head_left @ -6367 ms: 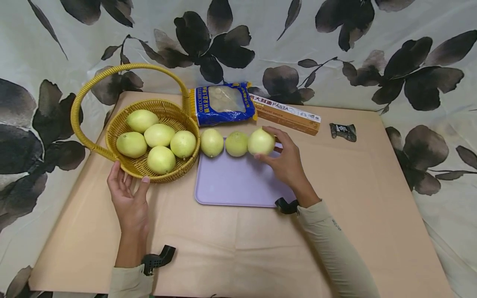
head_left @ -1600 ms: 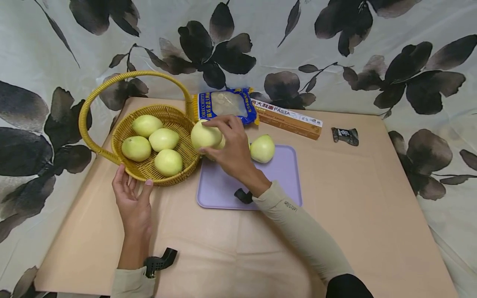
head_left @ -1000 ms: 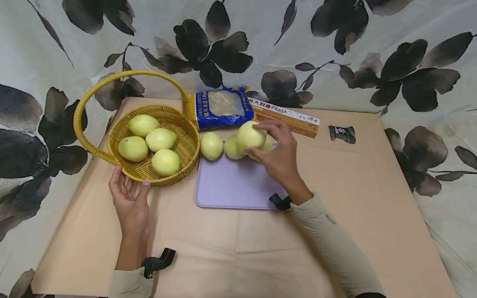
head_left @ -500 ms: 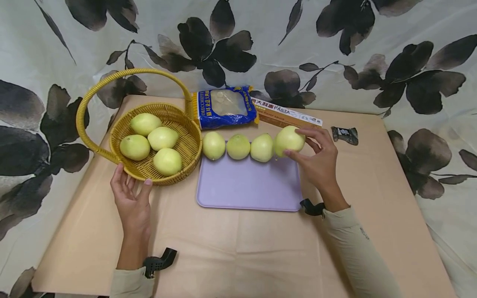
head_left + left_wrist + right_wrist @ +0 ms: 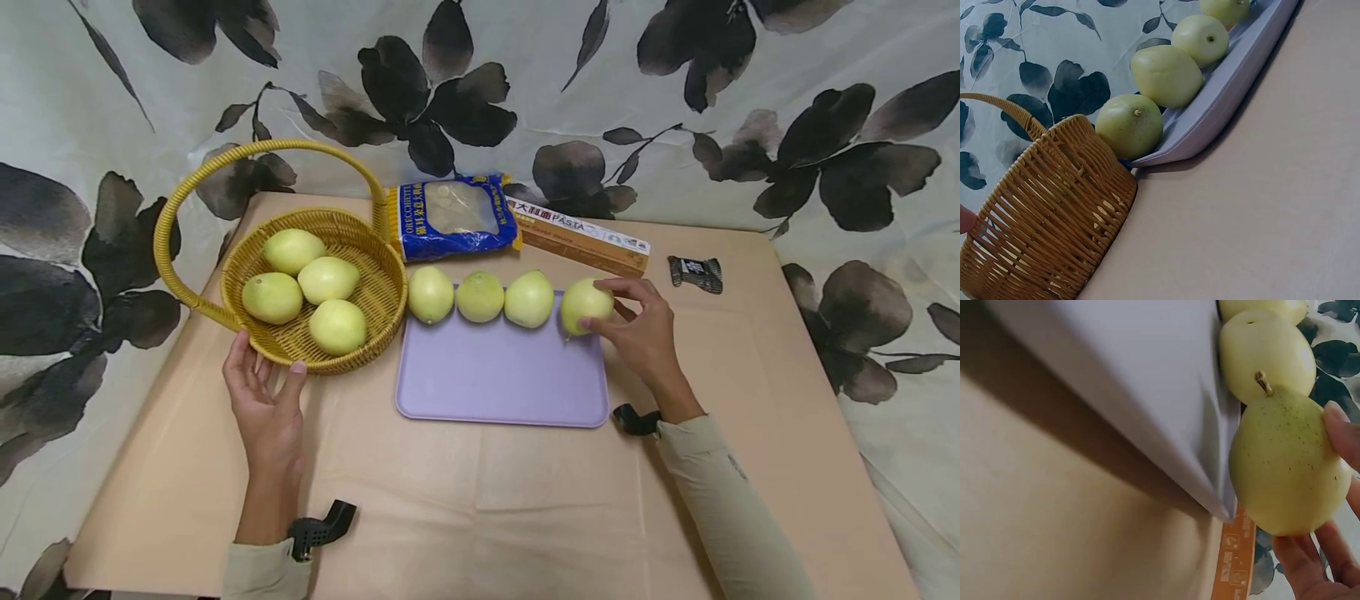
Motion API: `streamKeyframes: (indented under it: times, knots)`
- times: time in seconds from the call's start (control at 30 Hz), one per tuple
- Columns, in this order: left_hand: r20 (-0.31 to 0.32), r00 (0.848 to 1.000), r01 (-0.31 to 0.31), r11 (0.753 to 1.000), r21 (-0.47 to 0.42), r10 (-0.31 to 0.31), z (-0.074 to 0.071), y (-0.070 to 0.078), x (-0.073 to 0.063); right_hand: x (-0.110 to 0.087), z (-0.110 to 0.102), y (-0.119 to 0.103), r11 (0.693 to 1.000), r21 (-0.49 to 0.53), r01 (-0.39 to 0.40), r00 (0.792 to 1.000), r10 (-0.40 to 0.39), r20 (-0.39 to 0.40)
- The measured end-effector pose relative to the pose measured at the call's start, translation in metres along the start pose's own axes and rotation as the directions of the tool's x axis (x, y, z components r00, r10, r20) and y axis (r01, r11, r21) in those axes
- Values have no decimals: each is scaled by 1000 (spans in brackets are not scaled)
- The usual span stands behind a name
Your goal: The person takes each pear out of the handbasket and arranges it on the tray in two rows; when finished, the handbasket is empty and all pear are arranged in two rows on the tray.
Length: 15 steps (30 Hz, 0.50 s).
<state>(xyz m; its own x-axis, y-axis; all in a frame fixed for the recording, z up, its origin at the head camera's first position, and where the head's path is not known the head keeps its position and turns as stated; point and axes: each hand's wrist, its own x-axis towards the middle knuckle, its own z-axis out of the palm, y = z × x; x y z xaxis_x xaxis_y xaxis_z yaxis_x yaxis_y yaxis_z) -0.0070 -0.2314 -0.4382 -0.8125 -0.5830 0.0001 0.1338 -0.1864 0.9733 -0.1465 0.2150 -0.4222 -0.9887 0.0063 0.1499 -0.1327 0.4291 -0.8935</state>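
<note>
In the head view, my right hand [image 5: 637, 333] holds a yellow-green pear [image 5: 586, 307] between thumb and fingers, at the far right part of the lilac tray [image 5: 498, 379]. The right wrist view shows this pear [image 5: 1291, 462] with its stem and dark specks; whether it touches the tray is unclear. To its left, three pears [image 5: 480, 297] form a row along the tray's far side. Several pears [image 5: 328, 280] lie in the yellow wicker basket [image 5: 348, 364]. My left hand [image 5: 266, 408] touches the basket's near rim, fingers extended and thumb apart; the left wrist view shows only one fingertip [image 5: 966, 219] there.
Behind the tray lie a blue bag of orecchiette [image 5: 453, 217] and a long pasta box [image 5: 577, 236]. A small black wrapped packet [image 5: 695, 274] is at the right. The basket's tall handle [image 5: 168, 225] arches upward. A floral cloth [image 5: 570, 100] hangs behind the table.
One pear has left the basket. My right hand has carried it rightward past the row and lowered it toward the tray's far right. The left hand has stayed at the basket rim.
</note>
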Motion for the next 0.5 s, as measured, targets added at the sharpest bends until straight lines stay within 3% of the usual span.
streamKeyframes:
  times: [0.5]
  knots:
    - [12,1000,-12,1000,8,12,0,-1,0,9,5,9,1000,-30,1,997,1,81]
